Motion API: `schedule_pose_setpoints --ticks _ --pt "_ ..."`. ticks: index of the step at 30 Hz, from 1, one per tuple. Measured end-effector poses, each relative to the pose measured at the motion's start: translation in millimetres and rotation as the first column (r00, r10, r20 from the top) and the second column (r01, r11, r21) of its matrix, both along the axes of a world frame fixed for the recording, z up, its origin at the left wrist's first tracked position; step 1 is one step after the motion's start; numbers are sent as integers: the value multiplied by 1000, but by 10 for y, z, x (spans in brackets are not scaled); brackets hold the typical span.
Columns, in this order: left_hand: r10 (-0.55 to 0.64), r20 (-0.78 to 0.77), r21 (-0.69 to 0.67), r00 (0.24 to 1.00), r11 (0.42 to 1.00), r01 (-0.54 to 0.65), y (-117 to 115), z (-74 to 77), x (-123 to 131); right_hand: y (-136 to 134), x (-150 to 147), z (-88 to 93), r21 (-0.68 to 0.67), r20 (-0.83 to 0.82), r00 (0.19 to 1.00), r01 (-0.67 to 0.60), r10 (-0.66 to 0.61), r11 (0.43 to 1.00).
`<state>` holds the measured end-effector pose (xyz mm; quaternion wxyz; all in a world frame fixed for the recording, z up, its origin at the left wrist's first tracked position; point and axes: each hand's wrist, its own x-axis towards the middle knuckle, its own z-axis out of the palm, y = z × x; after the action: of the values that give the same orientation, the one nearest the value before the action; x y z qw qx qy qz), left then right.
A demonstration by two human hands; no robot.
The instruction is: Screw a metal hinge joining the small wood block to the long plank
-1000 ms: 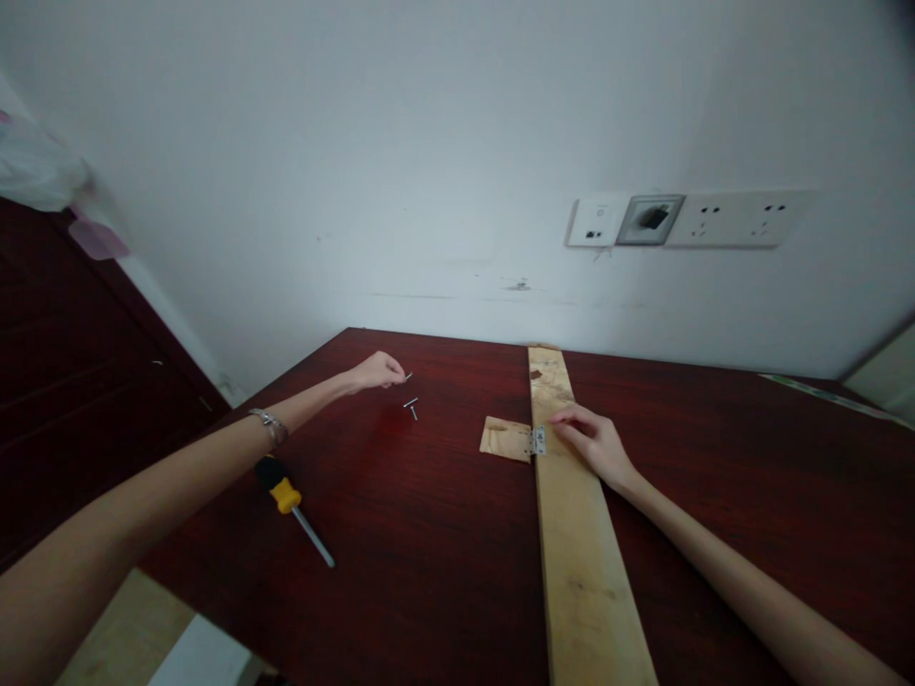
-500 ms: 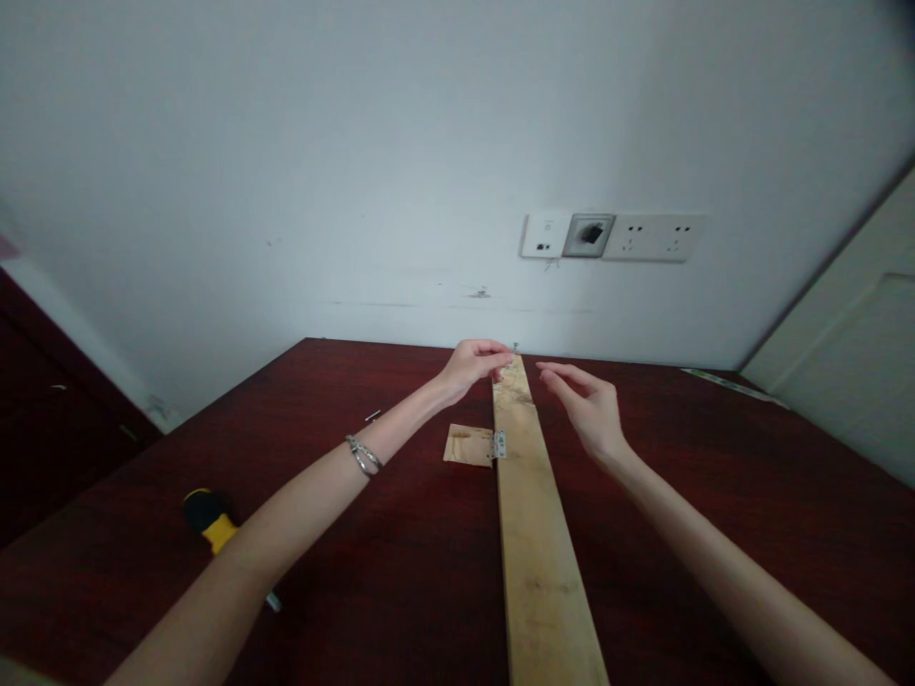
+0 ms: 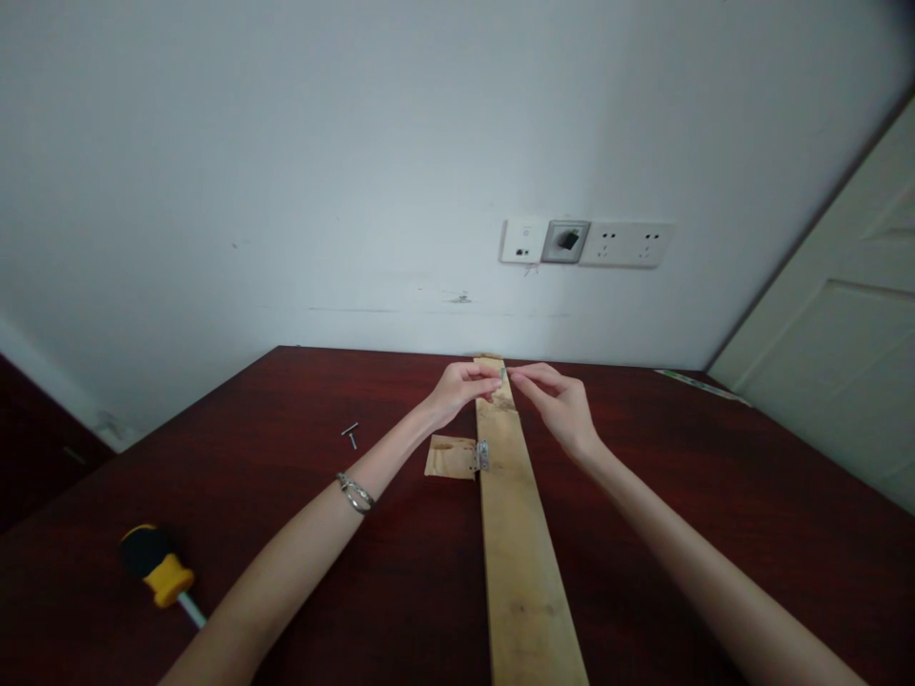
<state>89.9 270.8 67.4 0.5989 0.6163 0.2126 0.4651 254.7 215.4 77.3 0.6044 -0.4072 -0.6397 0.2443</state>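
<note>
A long wooden board [image 3: 525, 534] lies on the dark red table. Above its far end, my left hand [image 3: 463, 389] pinches a small metal screw [image 3: 502, 375] between thumb and fingertips. My right hand [image 3: 554, 395] is just right of the screw, thumb and fingers pressed together; whether they hold anything is too small to tell. A metal hinge [image 3: 481, 455] sits at the board's left edge, beside a small wooden piece [image 3: 450, 457]. Two loose screws [image 3: 350, 434] lie farther left on the table.
A yellow and black screwdriver [image 3: 158, 567] lies at the lower left, its shaft tip hidden by my left forearm. A thin strip [image 3: 701, 385] rests at the table's back right. The wall with sockets [image 3: 621, 245] stands behind the table [image 3: 300, 400].
My hands have come closer together over the board's far end. The screw in my left hand is lower, now against the board in view. The view has shifted, showing more of the screwdriver and loose screws.
</note>
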Motion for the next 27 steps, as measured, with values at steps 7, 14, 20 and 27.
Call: schedule_pose_setpoints --ticks 7,14,20,27 --pt "0 -69 42 998 999 3 101 -35 -64 114 -105 -18 -20 -20 999 -32 32 999" --pt "-19 -116 79 993 996 28 161 -23 -158 204 -145 11 -73 2 997 -71 72 995" --pt "-138 -223 15 965 989 145 204 -52 -269 164 -83 -95 -166 55 991 -112 123 980" --pt "144 -195 -151 970 973 -175 486 -332 -465 -60 -23 -568 -294 105 985 -100 136 951"
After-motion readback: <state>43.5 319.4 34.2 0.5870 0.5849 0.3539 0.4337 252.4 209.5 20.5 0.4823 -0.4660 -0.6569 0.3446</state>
